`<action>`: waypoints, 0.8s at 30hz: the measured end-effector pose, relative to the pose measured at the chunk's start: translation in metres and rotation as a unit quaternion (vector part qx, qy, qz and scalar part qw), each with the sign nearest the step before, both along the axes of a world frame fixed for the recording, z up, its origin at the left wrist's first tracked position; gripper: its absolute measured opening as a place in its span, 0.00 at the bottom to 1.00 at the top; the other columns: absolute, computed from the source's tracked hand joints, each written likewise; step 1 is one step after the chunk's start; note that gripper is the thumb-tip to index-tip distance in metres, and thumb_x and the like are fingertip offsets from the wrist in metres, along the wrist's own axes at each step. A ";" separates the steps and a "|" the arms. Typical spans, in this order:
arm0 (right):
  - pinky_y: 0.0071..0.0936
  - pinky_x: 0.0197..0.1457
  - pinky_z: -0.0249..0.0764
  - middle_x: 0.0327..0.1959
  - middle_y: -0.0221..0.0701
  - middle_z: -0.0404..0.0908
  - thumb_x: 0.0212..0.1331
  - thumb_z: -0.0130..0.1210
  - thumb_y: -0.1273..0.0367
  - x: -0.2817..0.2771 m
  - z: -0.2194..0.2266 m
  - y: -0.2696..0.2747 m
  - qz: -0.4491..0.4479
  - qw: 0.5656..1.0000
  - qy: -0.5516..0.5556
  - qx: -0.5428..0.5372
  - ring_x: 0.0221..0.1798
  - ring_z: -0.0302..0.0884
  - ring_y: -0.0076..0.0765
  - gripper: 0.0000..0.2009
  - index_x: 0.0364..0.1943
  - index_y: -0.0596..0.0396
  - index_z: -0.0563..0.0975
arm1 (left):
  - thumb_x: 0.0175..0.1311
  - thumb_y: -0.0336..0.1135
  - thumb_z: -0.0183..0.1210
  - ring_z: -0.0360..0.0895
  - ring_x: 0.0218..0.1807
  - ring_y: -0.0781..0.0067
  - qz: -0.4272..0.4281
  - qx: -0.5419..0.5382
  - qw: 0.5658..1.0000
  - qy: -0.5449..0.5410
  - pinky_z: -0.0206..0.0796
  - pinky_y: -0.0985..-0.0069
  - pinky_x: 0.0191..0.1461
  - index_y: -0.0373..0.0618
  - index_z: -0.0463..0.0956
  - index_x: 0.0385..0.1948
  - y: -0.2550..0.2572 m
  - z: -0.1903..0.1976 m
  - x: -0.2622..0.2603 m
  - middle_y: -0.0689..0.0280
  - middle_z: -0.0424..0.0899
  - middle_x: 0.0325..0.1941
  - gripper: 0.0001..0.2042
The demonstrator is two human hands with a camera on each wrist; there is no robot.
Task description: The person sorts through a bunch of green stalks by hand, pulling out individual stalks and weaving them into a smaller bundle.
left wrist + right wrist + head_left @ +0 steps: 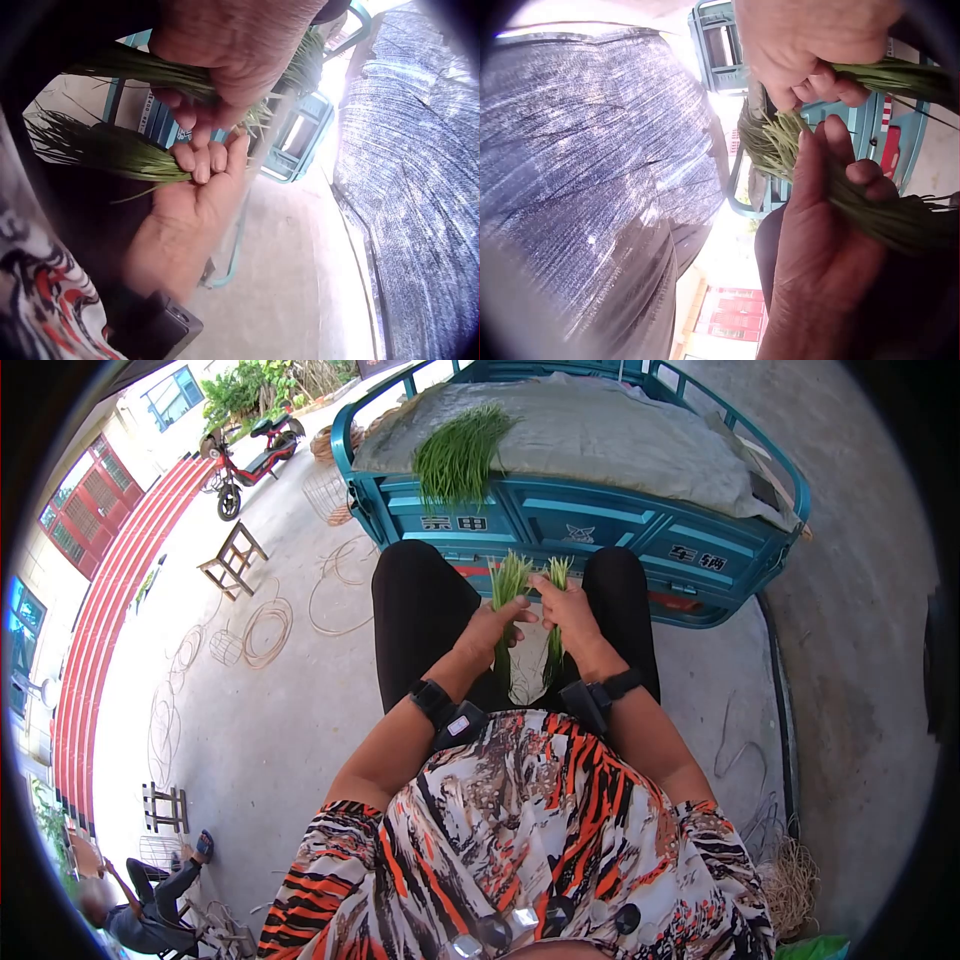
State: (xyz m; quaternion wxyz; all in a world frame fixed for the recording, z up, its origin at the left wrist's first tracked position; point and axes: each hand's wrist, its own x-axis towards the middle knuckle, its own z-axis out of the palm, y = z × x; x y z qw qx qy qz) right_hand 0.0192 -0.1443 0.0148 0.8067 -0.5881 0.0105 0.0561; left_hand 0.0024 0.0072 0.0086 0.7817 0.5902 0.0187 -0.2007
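Note:
In the head view, my left hand (492, 628) grips a bunch of green chives (511, 575), pale cut ends up and leaves hanging down. Close beside it, my right hand (570, 614) holds a smaller bunch of chives (558, 571). Seen from the right wrist, the left thumb lies along its bunch (855, 201), and the right fingers are right at the pale ends. The left wrist view shows the right fingers (201, 166) curled over their bunch. A loose pile of chives (460, 452) lies on the cart's cover, its leaves hanging over the edge.
A teal cargo cart (560, 520) with a grey cover (620, 445) stands right in front of my knees. Wooden stools (233, 560), wire coils (268, 622) and a red scooter (255, 460) are to the left. Another person (160, 905) sits at lower left.

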 end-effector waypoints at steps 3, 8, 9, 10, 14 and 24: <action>0.18 0.15 0.54 0.12 0.18 0.60 0.54 0.57 0.62 -0.001 0.000 -0.001 0.000 1.000 0.012 -0.006 0.12 0.54 0.15 0.09 0.30 0.50 0.73 | 0.61 0.41 0.54 0.66 0.20 0.81 0.029 -0.027 0.999 0.019 0.59 0.83 0.24 0.43 0.70 0.39 0.001 -0.001 0.002 0.68 0.78 0.29 0.12; 0.19 0.16 0.55 0.13 0.18 0.60 0.55 0.57 0.62 0.001 -0.003 0.000 0.004 1.000 0.006 -0.024 0.12 0.54 0.16 0.09 0.32 0.50 0.73 | 0.61 0.40 0.53 0.66 0.19 0.81 0.041 -0.032 0.999 0.006 0.58 0.82 0.22 0.45 0.69 0.36 0.003 -0.005 0.003 0.67 0.78 0.29 0.10; 0.19 0.17 0.55 0.14 0.18 0.60 0.55 0.56 0.62 0.001 -0.003 -0.001 0.009 1.000 0.007 -0.021 0.13 0.54 0.16 0.09 0.32 0.50 0.73 | 0.61 0.40 0.53 0.66 0.20 0.81 0.043 -0.036 0.998 0.010 0.59 0.83 0.22 0.45 0.69 0.37 0.003 -0.003 0.002 0.68 0.78 0.29 0.10; 0.19 0.17 0.56 0.14 0.18 0.61 0.56 0.56 0.62 0.001 -0.004 -0.002 0.014 1.000 0.007 -0.017 0.13 0.54 0.16 0.09 0.32 0.50 0.73 | 0.61 0.39 0.53 0.66 0.20 0.81 0.046 -0.041 0.998 0.015 0.60 0.83 0.23 0.44 0.69 0.38 0.002 -0.001 0.001 0.68 0.77 0.29 0.10; 0.20 0.21 0.59 0.19 0.20 0.64 0.59 0.52 0.61 0.003 -0.003 -0.005 0.033 0.993 0.031 0.108 0.17 0.59 0.18 0.09 0.33 0.51 0.73 | 0.61 0.39 0.53 0.67 0.21 0.81 0.055 -0.069 0.996 0.019 0.62 0.83 0.24 0.44 0.69 0.39 0.002 -0.002 0.001 0.67 0.78 0.30 0.10; 0.24 0.24 0.59 0.18 0.19 0.62 0.60 0.48 0.60 0.007 0.000 -0.012 -0.017 0.980 0.044 0.194 0.17 0.57 0.19 0.10 0.27 0.49 0.70 | 0.62 0.40 0.51 0.77 0.38 0.69 0.049 -0.110 0.992 0.024 0.68 0.75 0.38 0.43 0.70 0.41 0.003 -0.006 0.003 0.64 0.79 0.34 0.12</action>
